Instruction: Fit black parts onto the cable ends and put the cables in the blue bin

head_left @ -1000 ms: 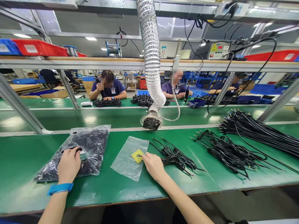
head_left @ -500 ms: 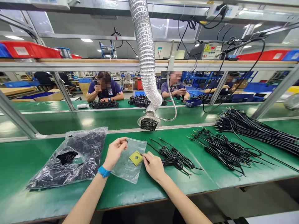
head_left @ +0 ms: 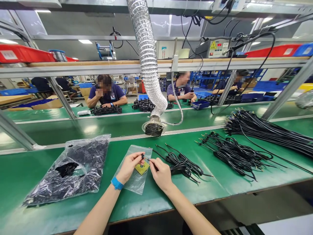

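Note:
My left hand (head_left: pixel 129 166) pinches a small black part (head_left: pixel 142 156) between thumb and fingertips. In my right hand (head_left: pixel 161 173) is a thin dark tool (head_left: pixel 148 159), its exact kind too small to make out. The tool's tip points at the black part, close to it; whether they touch I cannot tell. Beneath both hands lies a clear plastic zip bag (head_left: pixel 137 186), with a yellow square sponge (head_left: pixel 141 169) with a hole in it on top. Left of my hands rests a large clear bag of black parts (head_left: pixel 85 169), torn open at one spot.
Coiled black cables (head_left: pixel 183 164) lie just right of my right hand, with more cable bundles (head_left: pixel 234 151) and long straight cables (head_left: pixel 271 133) beyond. A silver exhaust duct (head_left: pixel 149 62) hangs ahead, ending in a fan grille (head_left: pixel 153 129). Co-workers sit across the bench.
My left hand has moved right and slightly down, bringing the black part to the tool. My right hand stays nearly in place, its tool tip now off the sponge. The view has shifted slightly.

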A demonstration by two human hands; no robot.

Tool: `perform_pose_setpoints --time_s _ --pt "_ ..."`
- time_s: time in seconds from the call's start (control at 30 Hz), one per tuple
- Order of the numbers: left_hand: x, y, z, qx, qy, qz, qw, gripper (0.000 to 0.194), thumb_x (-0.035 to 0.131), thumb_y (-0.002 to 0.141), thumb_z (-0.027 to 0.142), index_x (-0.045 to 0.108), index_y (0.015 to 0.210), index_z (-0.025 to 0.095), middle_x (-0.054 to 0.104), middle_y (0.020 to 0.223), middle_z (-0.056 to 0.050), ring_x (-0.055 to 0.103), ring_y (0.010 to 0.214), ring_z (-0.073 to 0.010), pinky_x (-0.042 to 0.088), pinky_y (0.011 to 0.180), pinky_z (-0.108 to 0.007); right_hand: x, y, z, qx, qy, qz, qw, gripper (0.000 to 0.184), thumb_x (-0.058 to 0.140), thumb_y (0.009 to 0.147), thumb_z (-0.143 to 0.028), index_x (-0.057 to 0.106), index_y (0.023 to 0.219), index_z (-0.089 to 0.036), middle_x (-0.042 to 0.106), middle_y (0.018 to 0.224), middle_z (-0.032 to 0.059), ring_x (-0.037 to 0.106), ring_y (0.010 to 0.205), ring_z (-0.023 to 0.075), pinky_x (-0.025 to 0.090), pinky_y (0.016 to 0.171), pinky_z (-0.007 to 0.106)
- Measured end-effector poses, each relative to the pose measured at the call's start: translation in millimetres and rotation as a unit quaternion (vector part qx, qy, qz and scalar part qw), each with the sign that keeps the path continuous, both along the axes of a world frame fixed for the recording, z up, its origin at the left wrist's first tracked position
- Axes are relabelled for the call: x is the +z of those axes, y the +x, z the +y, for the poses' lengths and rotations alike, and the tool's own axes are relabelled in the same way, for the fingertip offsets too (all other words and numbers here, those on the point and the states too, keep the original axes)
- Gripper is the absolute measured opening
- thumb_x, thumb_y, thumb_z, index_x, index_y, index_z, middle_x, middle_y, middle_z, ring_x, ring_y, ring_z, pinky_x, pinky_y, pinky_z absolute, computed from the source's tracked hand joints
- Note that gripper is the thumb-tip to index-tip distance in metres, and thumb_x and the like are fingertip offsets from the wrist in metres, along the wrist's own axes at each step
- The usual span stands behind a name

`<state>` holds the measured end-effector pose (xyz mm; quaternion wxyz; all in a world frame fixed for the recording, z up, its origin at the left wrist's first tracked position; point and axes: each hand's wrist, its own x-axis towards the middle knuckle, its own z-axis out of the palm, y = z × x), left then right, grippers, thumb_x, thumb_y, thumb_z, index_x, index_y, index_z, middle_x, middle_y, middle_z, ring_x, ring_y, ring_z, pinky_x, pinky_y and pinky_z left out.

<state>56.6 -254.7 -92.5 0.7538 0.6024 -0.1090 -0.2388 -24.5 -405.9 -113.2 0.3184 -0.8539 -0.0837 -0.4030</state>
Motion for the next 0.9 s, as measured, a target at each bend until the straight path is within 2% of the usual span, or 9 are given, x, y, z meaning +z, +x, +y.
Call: perform_pose_setpoints --time_s 0.17,0.33,0.53,0.73,0.9 --pt "-0.5 2 1 -0.016 0.072 -0.088 0.993 0.063 0.069 0.073 0.053 0.066 0.115 0.006 0.064 0.090 -0.011 0.059 0.075 -0.0155 0.050 0.076 -0.030 0.7 -1 -1 -0.014 -0.037 -0.004 0.999 0.022 0.045 0.100 -0.021 0.065 0.096 -0.013 0.053 0.075 0.0018 0.047 0.061 0.0073 0.031 0.059 0.024" --pt "-2.5 0 5 -0.066 0.156 -0.288 0.943 0.037 0.053 0.088 0.039 0.072 0.106 0.013 0.063 0.101 -0.012 0.059 0.090 -0.0178 0.047 0.084 -0.031 1.2 -1 0 -0.013 -0.079 -0.004 0.997 0.027 0.041 0.102 -0.024 0.064 0.093 -0.013 0.054 0.076 0.0030 0.049 0.066 0.0088 0.032 0.061 0.024" --pt "-1.5 -8 4 -0.072 0.138 -0.330 0.931 0.032 0.052 0.091 0.034 0.074 0.104 0.015 0.065 0.097 -0.010 0.060 0.091 -0.0171 0.047 0.084 -0.028 -0.9 -2 1 -0.004 -0.100 0.007 0.995 0.034 0.034 0.103 -0.022 0.058 0.080 -0.012 0.049 0.071 0.0031 0.041 0.059 0.0102 0.028 0.058 0.026" --pt "-11.7 -14 1 -0.079 0.140 -0.388 0.907 0.032 0.048 0.095 0.033 0.072 0.110 0.019 0.063 0.091 -0.007 0.060 0.085 -0.0130 0.047 0.079 -0.024 -8.7 -1 3 -0.009 -0.088 0.048 0.995 0.042 0.027 0.103 -0.024 0.050 0.069 -0.012 0.046 0.065 0.0040 0.039 0.056 0.0102 0.026 0.057 0.026" --pt "-16.3 -10 1 -0.043 0.155 -0.359 0.919 0.035 0.051 0.092 0.041 0.072 0.108 0.018 0.065 0.100 -0.008 0.061 0.093 -0.0153 0.048 0.085 -0.026 -12.9 1 6 -0.034 -0.070 0.050 0.996 0.044 0.028 0.105 -0.029 0.056 0.075 -0.014 0.050 0.068 0.0027 0.043 0.058 0.0103 0.028 0.058 0.027"
